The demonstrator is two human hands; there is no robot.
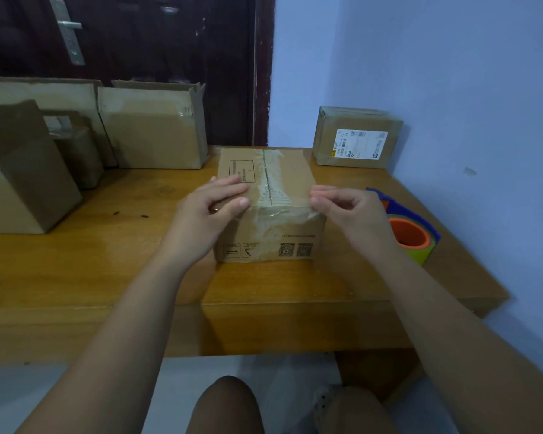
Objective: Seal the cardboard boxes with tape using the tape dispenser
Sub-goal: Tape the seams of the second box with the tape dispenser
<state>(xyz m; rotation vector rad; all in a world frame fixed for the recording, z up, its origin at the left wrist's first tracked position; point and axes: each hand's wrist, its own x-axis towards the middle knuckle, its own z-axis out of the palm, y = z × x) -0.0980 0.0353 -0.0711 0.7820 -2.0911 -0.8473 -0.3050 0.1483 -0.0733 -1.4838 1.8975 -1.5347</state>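
Box (pixel 273 242) is sealed with wrinkled clear tape (pixel 271 186); left hand (pixel 210 211) laid flat at 9 o'clock, right hand (pixel 348 214) curled at 3, grip unclear.

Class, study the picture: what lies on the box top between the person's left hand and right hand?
In the head view, between the left hand and right hand runs the clear tape over the centre seam of the cardboard box.

Brown cardboard box (pixel 290 170) printed with black symbols and QR squares, on honey-brown wooden table (pixel 132 252), beside blue-and-orange tape dispenser (pixel 412 228), against pale blue wall (pixel 436 64) and dark maroon door (pixel 157 42).
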